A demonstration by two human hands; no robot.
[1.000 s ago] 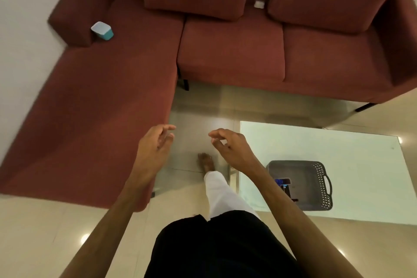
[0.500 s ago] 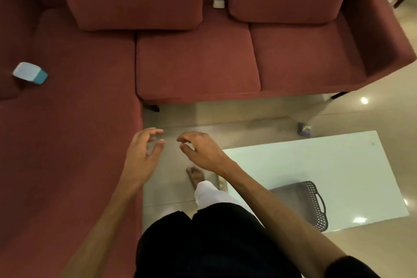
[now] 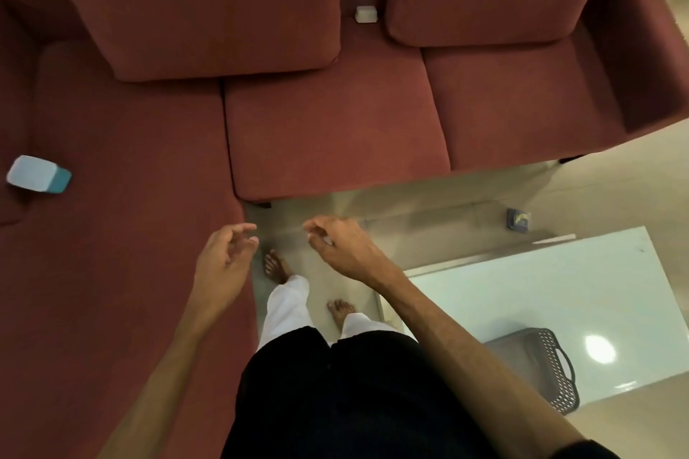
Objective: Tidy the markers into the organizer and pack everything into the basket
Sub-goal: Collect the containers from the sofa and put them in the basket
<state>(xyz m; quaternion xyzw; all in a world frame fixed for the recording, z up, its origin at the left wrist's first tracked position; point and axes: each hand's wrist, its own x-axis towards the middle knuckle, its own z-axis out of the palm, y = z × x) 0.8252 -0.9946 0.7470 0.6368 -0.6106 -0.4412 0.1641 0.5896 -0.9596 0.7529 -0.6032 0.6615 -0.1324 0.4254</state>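
A grey plastic basket (image 3: 551, 369) with a perforated end and handle stands on the white table (image 3: 559, 294) at the lower right; my right forearm hides most of it and its contents cannot be seen. My left hand (image 3: 223, 261) hovers over the sofa edge, fingers loosely curled and apart, holding nothing. My right hand (image 3: 343, 250) floats above the floor a short way to the right of it, fingers bent and apart, also holding nothing. No markers or organizer can be seen.
A dark red L-shaped sofa (image 3: 317, 130) fills the top and left. On it lie a white and teal box (image 3: 37, 175) at the left and a small white object (image 3: 366, 14) between the back cushions. A small dark item (image 3: 518, 220) sits on the floor.
The view has swung left and closer to the sofa, so the table and basket slid toward the lower right. Both hands stay open and close together in front of me.
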